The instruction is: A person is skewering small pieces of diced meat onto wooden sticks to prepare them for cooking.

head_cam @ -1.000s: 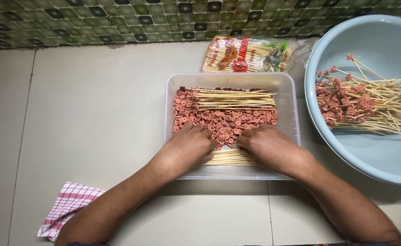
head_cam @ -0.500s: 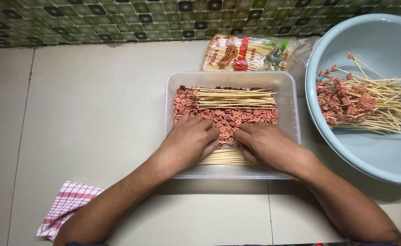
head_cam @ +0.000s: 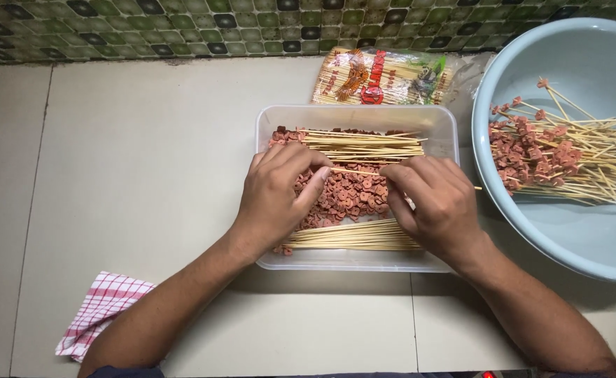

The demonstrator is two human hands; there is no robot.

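Green mosaic tiles back a pale worktop, and at its middle, near the back edge, sits a clear tub. Over the tub both hands meet on one skewer — the left hand pinches its tip between thumb and fingers, the right hand closes round the other end, whose butt pokes out past the knuckles. The skewer lies level above a layer of small pink sausage slices covering the tub floor. Two bundles of bare sticks lie in the tub, one along the far side and one along the near side, partly under the hands.

Behind the tub, against the tiles, lies a packet of more sticks. At the right edge stands a wide pale-blue basin — inside it a heap of loaded skewers, meat ends to the left, sticks fanning right. Near the front left corner, beside the left forearm, lies a red-and-white checked cloth.
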